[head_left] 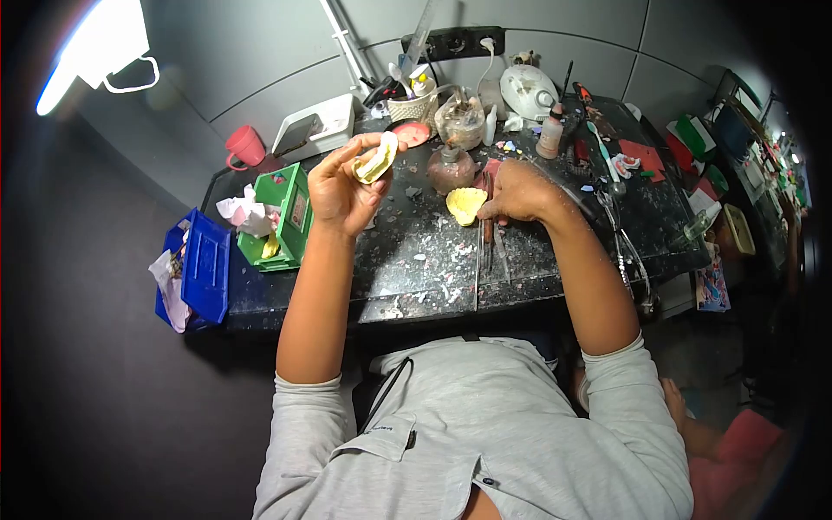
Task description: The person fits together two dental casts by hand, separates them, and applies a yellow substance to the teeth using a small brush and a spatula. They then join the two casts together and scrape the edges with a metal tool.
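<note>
My left hand [342,186] is raised over the table's left part, its fingers closed around a pale yellow dental cast [375,160]. On the tabletop lies a second yellow dental cast [466,205], just left of my right hand [520,192]. The right fingers point down and close on a thin brown-handled tool [488,232]. Beside it lie other slim metal tools [477,273], partly covered by the hand. A glass burner bottle [451,170] stands behind the second cast.
Scraps litter the black table [381,286]. At the left are a green bin [299,217] and a blue bin [204,269]. A pink mug [246,147], white tray [334,121] and dropper bottle [550,134] stand farther back. Another person's arm [693,429] shows at lower right.
</note>
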### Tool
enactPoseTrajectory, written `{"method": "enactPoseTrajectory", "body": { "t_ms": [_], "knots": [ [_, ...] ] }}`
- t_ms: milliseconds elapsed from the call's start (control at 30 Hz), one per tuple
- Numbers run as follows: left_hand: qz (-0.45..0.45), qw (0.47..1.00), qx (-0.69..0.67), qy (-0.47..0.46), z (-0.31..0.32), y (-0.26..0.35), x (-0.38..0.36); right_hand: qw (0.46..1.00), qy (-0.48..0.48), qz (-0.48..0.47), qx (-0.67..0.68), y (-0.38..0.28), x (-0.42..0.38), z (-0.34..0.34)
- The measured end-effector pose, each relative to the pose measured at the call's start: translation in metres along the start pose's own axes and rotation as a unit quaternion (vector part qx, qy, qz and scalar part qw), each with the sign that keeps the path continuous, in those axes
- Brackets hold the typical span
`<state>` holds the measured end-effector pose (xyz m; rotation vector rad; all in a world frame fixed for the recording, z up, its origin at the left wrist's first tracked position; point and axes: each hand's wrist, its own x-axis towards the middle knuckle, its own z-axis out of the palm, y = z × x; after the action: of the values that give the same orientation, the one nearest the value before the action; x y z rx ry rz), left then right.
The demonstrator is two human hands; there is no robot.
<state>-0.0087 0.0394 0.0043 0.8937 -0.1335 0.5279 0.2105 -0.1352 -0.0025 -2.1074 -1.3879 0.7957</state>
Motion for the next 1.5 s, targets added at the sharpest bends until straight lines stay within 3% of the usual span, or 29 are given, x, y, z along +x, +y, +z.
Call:
{"method": "enactPoseTrajectory", "body": {
  "t_ms": [133, 167, 233, 267, 600, 733, 800, 967, 1100, 1200, 1400, 1500],
  "knots": [
    [0.017, 0.998, 0.034, 0.058, -0.005, -0.001, 0.001, 0.993, 0.064, 0.018, -0.103, 0.000, 0.001, -0.004],
    [0.015, 0.999, 0.027, 0.028, -0.009, -0.001, 0.002, 0.992, 0.069, 0.016, -0.103, 0.004, 0.004, -0.007],
    [0.005, 0.999, 0.020, 0.034, -0.007, 0.001, 0.001, 0.994, 0.098, 0.046, 0.035, 0.009, 0.003, -0.011],
    [0.004, 0.999, 0.021, 0.035, -0.007, 0.000, 0.001, 0.993, 0.098, 0.015, 0.062, 0.013, 0.002, -0.017],
    [0.015, 0.999, 0.024, 0.032, -0.008, 0.000, 0.000, 0.948, 0.212, -0.066, 0.229, 0.018, -0.003, -0.029],
    [0.014, 0.999, 0.033, 0.030, -0.008, 0.000, 0.000, 0.957, 0.136, -0.108, 0.233, 0.016, -0.004, -0.038],
    [0.014, 0.999, 0.035, 0.036, -0.007, 0.000, 0.000, 0.935, 0.117, -0.111, 0.316, 0.012, -0.004, -0.037],
    [0.021, 0.998, 0.023, 0.048, -0.006, -0.001, 0.000, 0.912, 0.141, -0.143, 0.358, 0.016, 0.000, -0.037],
    [0.022, 0.999, 0.018, 0.045, -0.006, 0.000, 0.000, 0.889, 0.207, -0.183, 0.365, 0.009, -0.002, -0.033],
    [0.016, 0.999, 0.013, 0.035, -0.007, 0.001, 0.000, 0.842, 0.282, -0.197, 0.416, 0.005, 0.000, -0.034],
    [0.015, 0.999, 0.030, 0.040, -0.006, -0.001, 0.000, 0.814, 0.300, -0.244, 0.434, 0.003, 0.009, -0.025],
    [0.020, 0.998, 0.019, 0.062, -0.003, -0.002, 0.001, 0.830, 0.276, -0.239, 0.421, 0.001, 0.009, -0.021]
  ]
}}
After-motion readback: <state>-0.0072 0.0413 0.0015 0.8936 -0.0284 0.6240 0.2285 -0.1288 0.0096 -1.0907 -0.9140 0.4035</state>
